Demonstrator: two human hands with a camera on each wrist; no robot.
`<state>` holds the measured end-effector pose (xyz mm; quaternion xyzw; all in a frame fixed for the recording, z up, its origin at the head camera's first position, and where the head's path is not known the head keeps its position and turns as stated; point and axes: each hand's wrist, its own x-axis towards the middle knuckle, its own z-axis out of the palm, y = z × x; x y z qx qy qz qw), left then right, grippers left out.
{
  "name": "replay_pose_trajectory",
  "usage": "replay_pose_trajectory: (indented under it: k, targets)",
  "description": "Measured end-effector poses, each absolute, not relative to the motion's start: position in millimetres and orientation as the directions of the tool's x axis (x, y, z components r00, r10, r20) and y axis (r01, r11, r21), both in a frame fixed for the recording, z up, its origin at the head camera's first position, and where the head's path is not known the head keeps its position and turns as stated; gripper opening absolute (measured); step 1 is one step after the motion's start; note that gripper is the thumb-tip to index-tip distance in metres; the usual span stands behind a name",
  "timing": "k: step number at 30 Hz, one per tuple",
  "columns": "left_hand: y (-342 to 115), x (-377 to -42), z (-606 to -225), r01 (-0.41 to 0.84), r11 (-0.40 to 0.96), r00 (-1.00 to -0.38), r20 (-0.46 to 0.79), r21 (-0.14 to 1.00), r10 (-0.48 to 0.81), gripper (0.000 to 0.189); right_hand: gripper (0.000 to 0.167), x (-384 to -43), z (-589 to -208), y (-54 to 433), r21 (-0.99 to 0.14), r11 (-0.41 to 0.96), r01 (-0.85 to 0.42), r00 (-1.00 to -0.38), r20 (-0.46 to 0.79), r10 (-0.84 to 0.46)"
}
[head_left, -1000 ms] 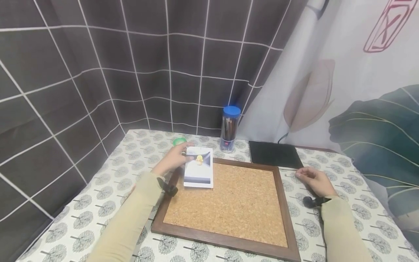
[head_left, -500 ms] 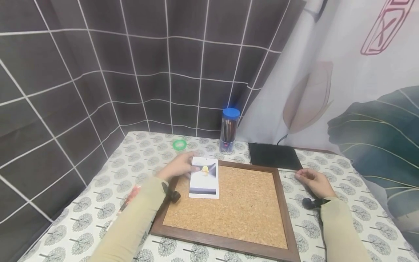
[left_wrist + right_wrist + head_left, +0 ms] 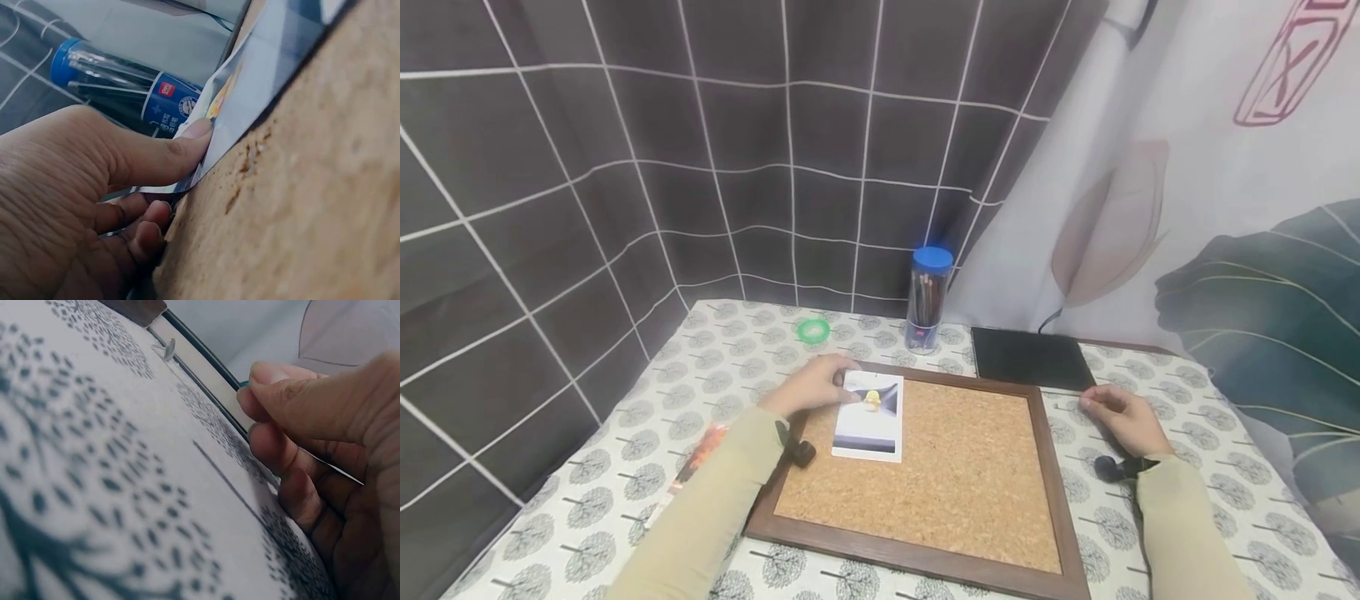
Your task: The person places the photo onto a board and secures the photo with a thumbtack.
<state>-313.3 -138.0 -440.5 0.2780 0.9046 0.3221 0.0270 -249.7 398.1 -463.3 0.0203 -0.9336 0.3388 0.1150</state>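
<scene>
My left hand [image 3: 811, 387] pinches the upper left edge of a white-bordered photo [image 3: 868, 432] showing a small yellow figure. The photo lies over the upper left of a cork board [image 3: 955, 467] with a brown wooden frame. In the left wrist view my thumb [image 3: 181, 150] is on the photo's face and the other fingers are underneath, where the edge bends up from the cork. My right hand [image 3: 1123, 419] rests on the tablecloth right of the board, fingers loosely curled, thumb tip against the index finger, nothing visible between them. A metal thumbtack [image 3: 169, 350] lies close by.
Behind the board stand a clear tube of pencils [image 3: 927, 298] with a blue lid and a green tape roll [image 3: 813, 331]. A black pad [image 3: 1032, 358] with a cable is at the back right. A reddish picture [image 3: 702, 450] lies partly under my left sleeve.
My left hand has brought the photo down, toward me and slightly right onto the cork. The tape roll and the reddish picture show more now. My right hand has stayed still.
</scene>
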Motion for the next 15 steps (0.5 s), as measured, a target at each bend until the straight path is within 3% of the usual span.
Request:
replay_pose_trajectory:
  k: [15]
  targets:
    - [-136.5, -309.0, -445.0, 0.485, 0.643, -0.846, 0.129, 0.593, 0.518, 0.051, 0.037, -250.0, -454.7, 392.5, -0.639, 0.757, -0.133, -0.976, 0.219, 0.014]
